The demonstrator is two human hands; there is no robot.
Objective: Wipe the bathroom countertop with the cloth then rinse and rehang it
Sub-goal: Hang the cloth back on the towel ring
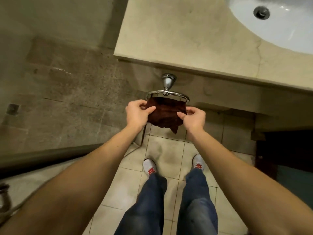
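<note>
Head view: left hand (137,114) and right hand (193,117) each pinch 1 side edge of the dark brown terry cloth (166,112) draped over the chrome towel ring (166,94); it looks soft, light and limp.

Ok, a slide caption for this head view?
Under the countertop, left hand and right hand pinch the brown cloth at the towel ring.
</note>
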